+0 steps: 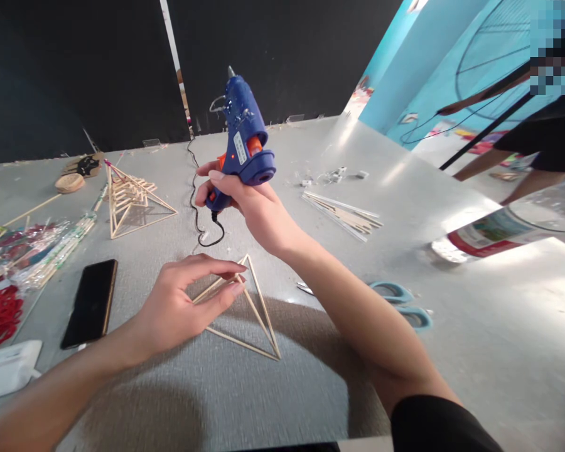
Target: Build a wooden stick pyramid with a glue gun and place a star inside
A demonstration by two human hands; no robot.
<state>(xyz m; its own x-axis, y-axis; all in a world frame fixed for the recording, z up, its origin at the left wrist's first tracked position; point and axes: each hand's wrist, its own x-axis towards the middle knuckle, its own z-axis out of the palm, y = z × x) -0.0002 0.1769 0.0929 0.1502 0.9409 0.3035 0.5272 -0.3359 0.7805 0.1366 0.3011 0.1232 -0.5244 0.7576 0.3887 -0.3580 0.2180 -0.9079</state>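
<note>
In my right hand [263,210] is a blue hot glue gun [245,116], held up above the table with its nozzle pointing up and away. My fingers wrap round its handle near the orange trigger, and a small red light glows on its side. Below it, my left hand [183,295] pinches the upper end of a thin wooden stick [255,312] between thumb and fingertips. This stick slants down to the near right corner of a triangle of wooden sticks [242,343] lying on the table. My left hand hides part of the triangle's left side.
A finished-looking stick pyramid [122,204], a phone [90,301] and red cord [0,317] are on the left. Loose sticks [343,215], scissors [414,317] and a large plastic jar [489,235] lie right. A black cord [195,213] trails behind. Another person [541,135] stands far right.
</note>
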